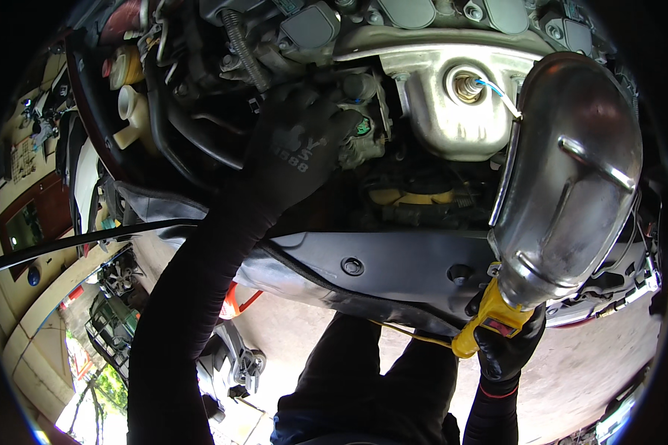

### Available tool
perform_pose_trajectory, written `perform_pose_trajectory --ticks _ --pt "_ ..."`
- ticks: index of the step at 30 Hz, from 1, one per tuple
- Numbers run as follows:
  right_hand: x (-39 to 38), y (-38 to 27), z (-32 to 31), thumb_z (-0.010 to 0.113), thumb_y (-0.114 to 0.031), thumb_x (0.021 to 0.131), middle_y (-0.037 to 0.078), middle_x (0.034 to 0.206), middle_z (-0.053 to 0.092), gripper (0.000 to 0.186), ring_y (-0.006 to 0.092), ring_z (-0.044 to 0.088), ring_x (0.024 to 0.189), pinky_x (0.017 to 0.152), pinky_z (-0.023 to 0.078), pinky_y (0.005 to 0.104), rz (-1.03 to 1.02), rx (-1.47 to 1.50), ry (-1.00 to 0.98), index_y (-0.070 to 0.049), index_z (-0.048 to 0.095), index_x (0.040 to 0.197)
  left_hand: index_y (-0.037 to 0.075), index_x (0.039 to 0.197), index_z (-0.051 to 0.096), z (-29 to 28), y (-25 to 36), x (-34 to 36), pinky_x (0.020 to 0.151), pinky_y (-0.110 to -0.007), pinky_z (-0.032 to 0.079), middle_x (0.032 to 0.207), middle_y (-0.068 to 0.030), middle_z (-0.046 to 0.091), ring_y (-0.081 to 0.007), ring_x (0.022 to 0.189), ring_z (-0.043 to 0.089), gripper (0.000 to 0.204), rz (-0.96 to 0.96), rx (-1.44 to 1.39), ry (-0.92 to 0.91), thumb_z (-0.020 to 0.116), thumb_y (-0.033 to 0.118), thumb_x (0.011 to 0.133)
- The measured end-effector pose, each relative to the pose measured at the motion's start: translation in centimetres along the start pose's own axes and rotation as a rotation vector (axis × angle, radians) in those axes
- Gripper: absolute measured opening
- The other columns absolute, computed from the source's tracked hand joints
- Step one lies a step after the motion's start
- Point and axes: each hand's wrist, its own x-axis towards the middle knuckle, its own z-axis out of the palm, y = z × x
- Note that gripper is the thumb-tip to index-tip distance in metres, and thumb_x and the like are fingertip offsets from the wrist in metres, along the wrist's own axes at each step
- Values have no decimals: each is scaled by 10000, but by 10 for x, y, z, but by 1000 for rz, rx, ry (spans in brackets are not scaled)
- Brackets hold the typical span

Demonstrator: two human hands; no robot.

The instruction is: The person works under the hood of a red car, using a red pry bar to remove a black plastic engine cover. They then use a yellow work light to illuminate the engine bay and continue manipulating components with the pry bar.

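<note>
My right hand (508, 345), in a dark glove, is closed round the yellow handle (501, 322) of a work lamp. The lamp's shiny metal hood (571, 178) rises over the right side of the engine bay. Its light falls on a silver heat shield (453, 111), where a sensor (467, 87) with a blue and white wire sits in a round opening. My left hand (300, 141), in a dark printed glove, reaches into the bay beside a metal housing (364, 137) with a green spot. Its fingers bend down into shadow, and whatever they touch is hidden.
Ignition coil covers (404, 11) line the top of the engine. Hoses (193, 141) and a cream filler neck (128, 107) lie left of my arm. A dark front panel (393, 259) crosses before my legs. A thin black rod (89, 245) extends leftward. A yellow cord (416, 334) trails from the lamp.
</note>
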Motion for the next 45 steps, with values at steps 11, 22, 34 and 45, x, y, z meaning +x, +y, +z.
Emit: perform_pose_trajectory --ticks 11,22,34,45 --pt "-9 -3 1 971 -100 682 192 1318 667 968 312 704 1170 1038 573 452 105 -16 74 5 449 1490 217 1131 758 10 5 -7 1144 -518 421 1060 -30 662 -250 1137 610 276 -96 -102 16 698 172 865" --pt "-11 4 2 924 -86 780 221 1255 623 899 344 693 1054 875 619 483 -85 -80 60 -79 391 1504 231 1193 734 -3 29 -10 952 -499 555 1167 -33 663 -270 1283 598 332 -361 -117 -54 700 177 868" --pt "-14 4 1 956 -134 760 232 1233 630 1043 337 705 982 818 638 450 -140 -239 113 -99 306 1574 165 1297 698 3 29 -12 873 -414 603 1224 -67 663 -300 1103 675 500 -420 -394 -21 736 33 817" --pt "-30 -2 -7 945 -290 764 249 1403 577 1099 392 653 1240 1031 539 530 -19 -547 21 -35 288 1607 134 1097 751 12 29 -8 809 -410 605 1092 -63 715 -291 990 716 254 -503 -561 98 828 134 855"
